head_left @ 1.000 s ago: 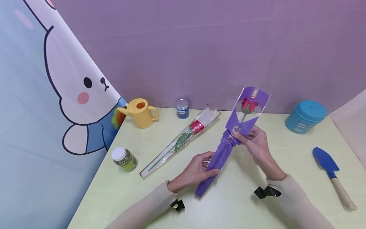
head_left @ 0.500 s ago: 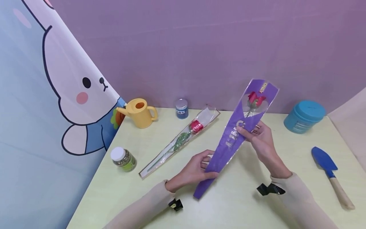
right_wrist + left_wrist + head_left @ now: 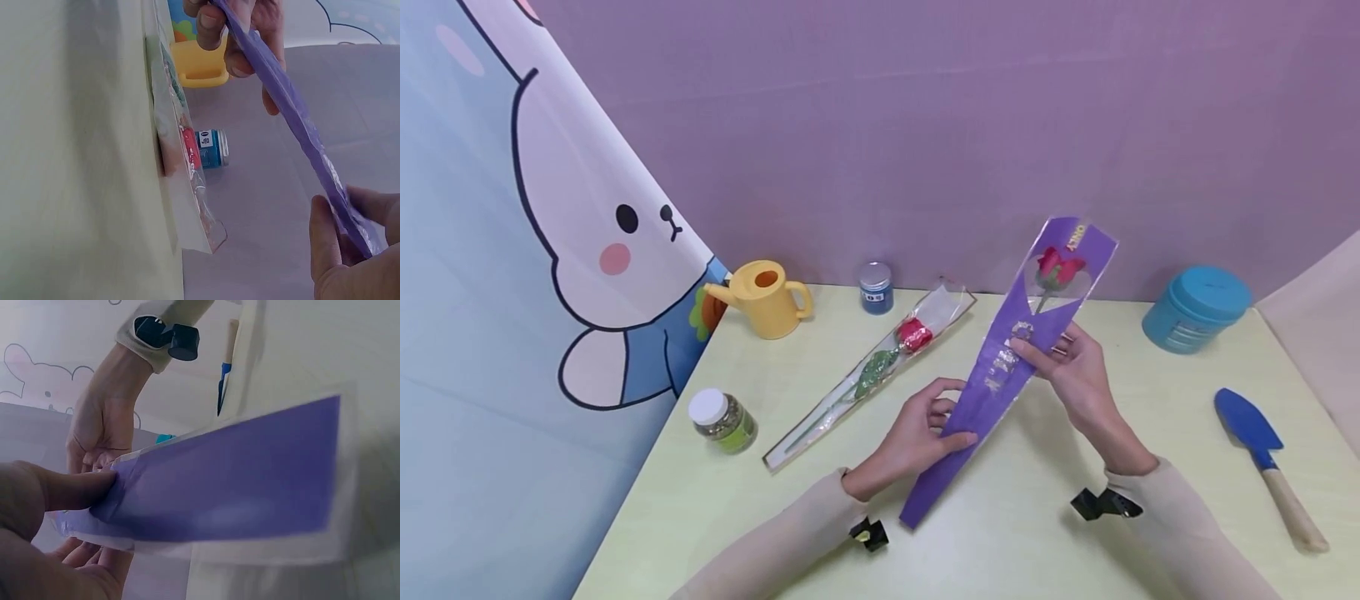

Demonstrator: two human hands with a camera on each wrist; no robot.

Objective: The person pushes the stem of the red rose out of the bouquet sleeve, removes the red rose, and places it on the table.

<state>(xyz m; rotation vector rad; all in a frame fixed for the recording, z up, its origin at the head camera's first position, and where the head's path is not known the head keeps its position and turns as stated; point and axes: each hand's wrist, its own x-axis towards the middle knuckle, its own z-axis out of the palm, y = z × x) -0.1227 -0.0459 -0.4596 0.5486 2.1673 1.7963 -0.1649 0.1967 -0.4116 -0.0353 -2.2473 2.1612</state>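
A red rose in a purple wrapping sleeve (image 3: 981, 408) slants across the middle of the head view, bloom end up and to the right. Through a clear window in the sleeve its red bloom (image 3: 1060, 268) shows. My left hand (image 3: 921, 429) pinches the narrow lower part, thumb on the front face. Higher up, my right hand (image 3: 1078, 379) grips the right edge with its thumb over the silver lettering. In the right wrist view the purple sleeve (image 3: 300, 128) appears edge-on, held up off the table between both hands. The fingers behind the sleeve are partly hidden.
Left of the hands lies another wrapped rose (image 3: 872, 375) in a clear sleeve. A yellow watering can (image 3: 771, 304), a small blue jar (image 3: 876, 290) and a white-lidded jar (image 3: 724, 421) stand left and back. A turquoise tub (image 3: 1197, 310) and a blue trowel (image 3: 1262, 450) are at right.
The purple sleeve was bunched up in its middle a second ago and is now drawn out flat. Its bloom end rose to the right, then came back slightly down and left.
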